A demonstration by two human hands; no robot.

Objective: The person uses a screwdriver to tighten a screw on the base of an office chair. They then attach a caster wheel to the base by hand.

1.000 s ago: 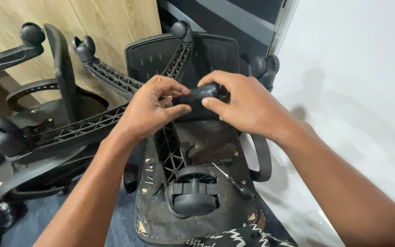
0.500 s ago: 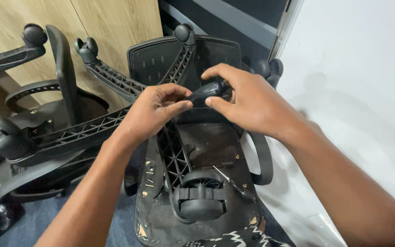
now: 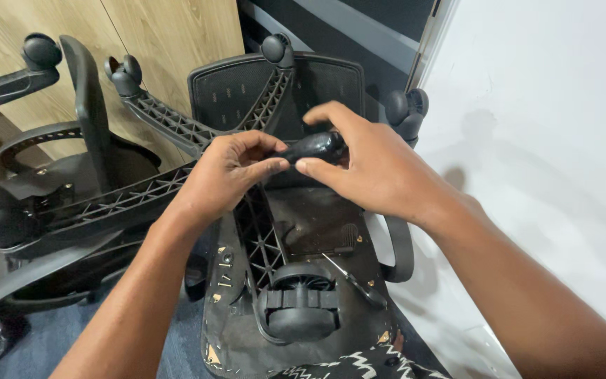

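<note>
caster wheel (image 3: 315,147): shiny black, the one your fingers (image 3: 275,167) hold.
star base (image 3: 198,133): black all over, with a crisscross pattern of little ribs along each leg.
chair back (image 3: 236,91): black mesh with rows of tiny dots.
seat underside (image 3: 317,224): dark black-brown and dusty, with small tan spots near the edges.
big wheel (image 3: 301,305): black, right below your hands.
cloth (image 3: 345,365): black with white zigzag lines.
wall (image 3: 548,119): plain white, on your right.
wood panels (image 3: 170,35): light brown with wavy wood lines.
floor (image 3: 29,351): dark blue-grey.
other chair (image 3: 71,161): black, on your left.
</note>
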